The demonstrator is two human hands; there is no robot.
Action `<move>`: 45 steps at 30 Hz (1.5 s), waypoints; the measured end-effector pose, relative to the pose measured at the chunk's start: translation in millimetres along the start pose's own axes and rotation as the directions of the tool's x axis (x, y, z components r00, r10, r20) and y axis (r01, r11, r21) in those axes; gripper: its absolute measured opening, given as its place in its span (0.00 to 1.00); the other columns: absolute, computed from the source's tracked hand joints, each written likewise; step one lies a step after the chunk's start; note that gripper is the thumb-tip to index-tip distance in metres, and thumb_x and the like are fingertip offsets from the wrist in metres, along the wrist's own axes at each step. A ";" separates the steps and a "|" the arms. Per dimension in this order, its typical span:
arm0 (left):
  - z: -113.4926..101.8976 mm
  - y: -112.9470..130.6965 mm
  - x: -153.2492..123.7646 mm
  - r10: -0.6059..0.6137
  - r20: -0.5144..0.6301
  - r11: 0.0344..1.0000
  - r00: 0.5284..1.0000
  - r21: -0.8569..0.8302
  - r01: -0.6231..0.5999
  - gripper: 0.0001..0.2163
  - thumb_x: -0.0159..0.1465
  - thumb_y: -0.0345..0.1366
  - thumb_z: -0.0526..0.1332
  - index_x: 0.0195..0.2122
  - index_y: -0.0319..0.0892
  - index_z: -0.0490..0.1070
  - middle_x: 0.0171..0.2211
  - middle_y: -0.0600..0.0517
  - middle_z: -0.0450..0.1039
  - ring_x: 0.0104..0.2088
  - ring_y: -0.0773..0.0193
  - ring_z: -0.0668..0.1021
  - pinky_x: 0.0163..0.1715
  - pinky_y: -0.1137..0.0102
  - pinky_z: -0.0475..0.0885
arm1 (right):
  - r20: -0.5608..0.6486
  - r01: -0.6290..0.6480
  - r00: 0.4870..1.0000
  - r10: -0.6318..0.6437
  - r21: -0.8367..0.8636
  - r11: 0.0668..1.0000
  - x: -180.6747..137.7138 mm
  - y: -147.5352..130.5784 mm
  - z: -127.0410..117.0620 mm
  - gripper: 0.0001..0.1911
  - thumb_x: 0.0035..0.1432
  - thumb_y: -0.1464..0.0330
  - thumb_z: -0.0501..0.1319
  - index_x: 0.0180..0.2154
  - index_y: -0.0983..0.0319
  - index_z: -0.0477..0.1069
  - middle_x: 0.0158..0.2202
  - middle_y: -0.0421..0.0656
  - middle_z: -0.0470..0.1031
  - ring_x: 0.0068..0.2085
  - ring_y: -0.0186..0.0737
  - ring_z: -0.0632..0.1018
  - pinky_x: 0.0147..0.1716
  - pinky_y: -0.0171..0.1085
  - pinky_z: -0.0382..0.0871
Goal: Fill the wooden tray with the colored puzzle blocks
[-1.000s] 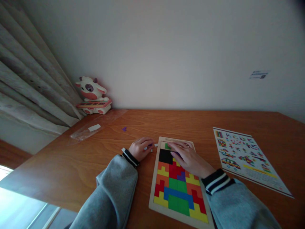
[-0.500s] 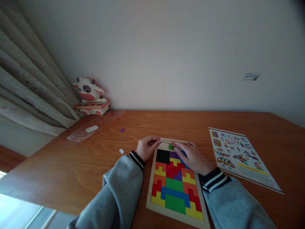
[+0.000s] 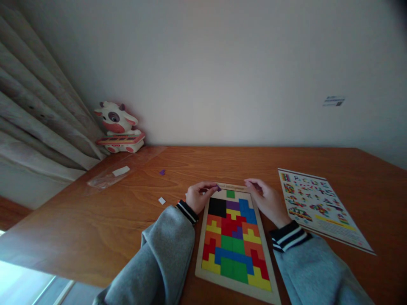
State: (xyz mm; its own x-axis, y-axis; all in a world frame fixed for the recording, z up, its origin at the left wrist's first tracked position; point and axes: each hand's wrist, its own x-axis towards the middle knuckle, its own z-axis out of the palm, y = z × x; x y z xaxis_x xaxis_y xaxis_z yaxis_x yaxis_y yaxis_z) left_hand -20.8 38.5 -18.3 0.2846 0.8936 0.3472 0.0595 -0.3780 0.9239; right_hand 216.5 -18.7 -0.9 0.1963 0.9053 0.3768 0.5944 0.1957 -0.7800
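I've got the left hand (image 3: 199, 198) pinching a small purple puzzle piece (image 3: 218, 188) between thumb and fingertips, right over the top-left corner of the wooden tetromino puzzle board (image 3: 235, 285). My right hand (image 3: 267, 201) sits at the top-right corner, loosely curled with thumb and fingers apart; can't tell if it's actually touching the frame. The hands are well apart, and the board lies between them and runs back toward me, mostly packed with coloured blocks. In the gap between my hands there's a green piece (image 3: 230, 194) near the top edge, and a black block (image 3: 217, 207) just below the left fingers. Left of that hand lies a white tile (image 3: 162, 201); right of the other, a printed pattern sheet (image 3: 324, 207).
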 end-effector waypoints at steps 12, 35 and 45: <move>8.7 14.7 -10.3 0.189 0.184 0.979 0.964 0.042 -0.200 0.12 0.62 0.41 0.65 0.40 0.38 0.78 0.36 0.45 0.79 0.35 0.63 0.80 0.34 0.72 0.76 | 0.346 0.045 0.933 -0.097 0.154 0.987 -12.8 -22.0 10.8 0.16 0.60 0.55 0.60 0.43 0.58 0.75 0.42 0.45 0.80 0.43 0.45 0.79 0.45 0.43 0.72; -151.3 3.6 -17.7 0.202 0.450 0.583 0.870 0.658 -0.476 0.23 0.53 0.51 0.70 0.46 0.43 0.77 0.41 0.46 0.80 0.42 0.57 0.80 0.45 0.63 0.76 | -0.065 -0.271 0.947 0.314 0.360 0.893 1.0 34.5 2.4 0.23 0.54 0.51 0.64 0.45 0.61 0.75 0.44 0.47 0.79 0.45 0.47 0.77 0.45 0.44 0.71; -135.6 5.6 -19.9 0.246 0.435 0.590 0.866 0.642 -0.490 0.13 0.62 0.43 0.63 0.43 0.42 0.77 0.38 0.46 0.80 0.39 0.59 0.80 0.43 0.64 0.76 | -0.031 -0.258 0.959 0.282 0.318 0.912 -0.4 30.3 1.7 0.23 0.57 0.51 0.61 0.45 0.60 0.75 0.44 0.46 0.79 0.46 0.47 0.77 0.44 0.44 0.72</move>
State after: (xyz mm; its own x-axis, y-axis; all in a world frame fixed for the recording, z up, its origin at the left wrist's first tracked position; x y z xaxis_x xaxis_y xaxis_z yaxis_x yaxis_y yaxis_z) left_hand -155.9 51.5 1.7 0.6773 0.5759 0.4578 0.5102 -0.8160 0.2716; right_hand 233.2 -12.5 -25.6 0.3799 0.9116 0.1569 0.2435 0.0650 -0.9677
